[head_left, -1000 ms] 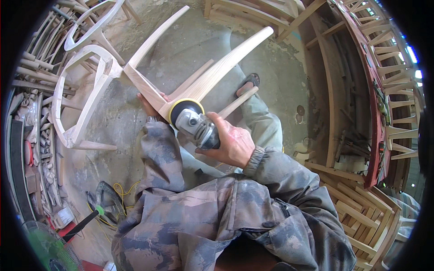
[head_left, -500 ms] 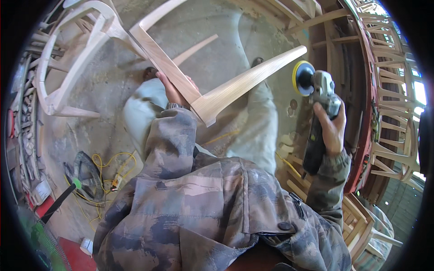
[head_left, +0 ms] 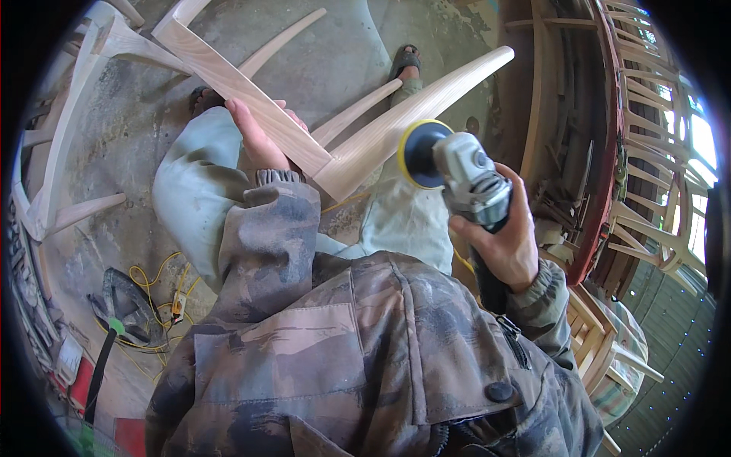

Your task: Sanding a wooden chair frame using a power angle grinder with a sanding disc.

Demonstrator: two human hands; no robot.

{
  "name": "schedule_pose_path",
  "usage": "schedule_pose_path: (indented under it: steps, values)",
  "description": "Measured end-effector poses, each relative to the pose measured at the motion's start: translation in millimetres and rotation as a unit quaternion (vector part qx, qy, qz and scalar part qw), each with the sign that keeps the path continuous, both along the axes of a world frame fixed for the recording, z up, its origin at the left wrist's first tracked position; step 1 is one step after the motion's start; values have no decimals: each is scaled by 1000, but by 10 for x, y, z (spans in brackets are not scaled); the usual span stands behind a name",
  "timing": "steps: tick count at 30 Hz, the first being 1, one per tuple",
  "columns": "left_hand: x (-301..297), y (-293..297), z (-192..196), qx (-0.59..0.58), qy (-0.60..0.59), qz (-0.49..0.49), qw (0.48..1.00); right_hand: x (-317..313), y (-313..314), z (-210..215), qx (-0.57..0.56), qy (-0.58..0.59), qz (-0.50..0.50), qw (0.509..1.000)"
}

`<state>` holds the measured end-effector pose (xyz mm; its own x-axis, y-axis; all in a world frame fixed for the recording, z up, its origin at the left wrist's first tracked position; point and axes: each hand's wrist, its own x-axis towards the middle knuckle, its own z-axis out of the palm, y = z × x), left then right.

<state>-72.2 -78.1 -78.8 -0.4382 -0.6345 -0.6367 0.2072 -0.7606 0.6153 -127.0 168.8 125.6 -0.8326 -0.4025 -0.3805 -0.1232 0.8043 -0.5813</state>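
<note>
A pale wooden chair frame (head_left: 251, 103) with a joined, tapering leg (head_left: 449, 95) is tilted in front of me over my knees. My left hand (head_left: 263, 145) is wrapped round its long rail near the corner joint, thumb on one side and fingertips showing on the other. In my right hand (head_left: 510, 247) is an angle grinder (head_left: 468, 171), gripped by its dark body. Its round sanding pad (head_left: 424, 152), with a yellow rim, overlaps the lower edge of the leg in view. Whether the pad touches the wood, I cannot tell.
Another wooden chair frame (head_left: 57, 175) stands at the left. Yellow cord (head_left: 164, 282) lies on the floor beside a black curved object (head_left: 126, 305). A red-edged rack (head_left: 598, 221) runs along the right, with several chair frames (head_left: 647, 129) stacked beyond it.
My right hand has brought the grinder leftward to the leg, from well off to its right. The chair frame, held in my left hand, has shifted left in view.
</note>
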Motion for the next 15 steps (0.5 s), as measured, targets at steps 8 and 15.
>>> schedule_pose_path:
  steps: [8,15]
  values:
    - [46,-61,-51,-30,-18,-21,999,90,-477,33,55,5,117,992]
    - [83,-69,36,10,27,-23,999,-128,-479,-63,39,4,155,987]
